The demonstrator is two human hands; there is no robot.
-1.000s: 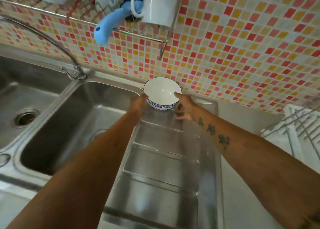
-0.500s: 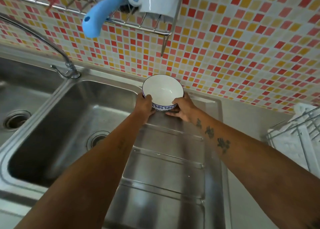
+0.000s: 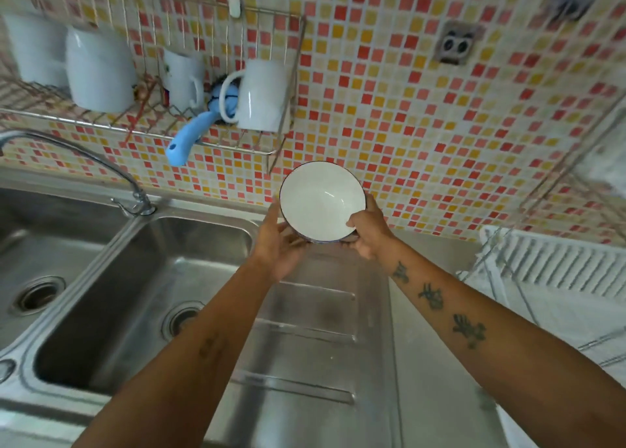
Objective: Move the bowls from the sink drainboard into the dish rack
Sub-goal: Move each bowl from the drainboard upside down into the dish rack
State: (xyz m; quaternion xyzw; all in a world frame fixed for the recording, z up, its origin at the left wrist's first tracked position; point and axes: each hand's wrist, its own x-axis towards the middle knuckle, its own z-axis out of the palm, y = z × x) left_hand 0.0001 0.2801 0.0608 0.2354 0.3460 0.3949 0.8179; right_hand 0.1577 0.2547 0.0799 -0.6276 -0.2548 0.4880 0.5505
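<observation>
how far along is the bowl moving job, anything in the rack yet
Done: nothing that shows; the visible part of the dish rack at right has no bowl in it. In hand: the white bowl is gripped by the left hand and right hand, tilted, above the drainboard. Left: carrying it right into the rack. No other bowls show on the drainboard.

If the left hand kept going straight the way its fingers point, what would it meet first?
The left hand already touches the white bowl, so it meets that first. Beyond the bowl, probably the mosaic tile wall, though depth is unclear from this view.
</observation>
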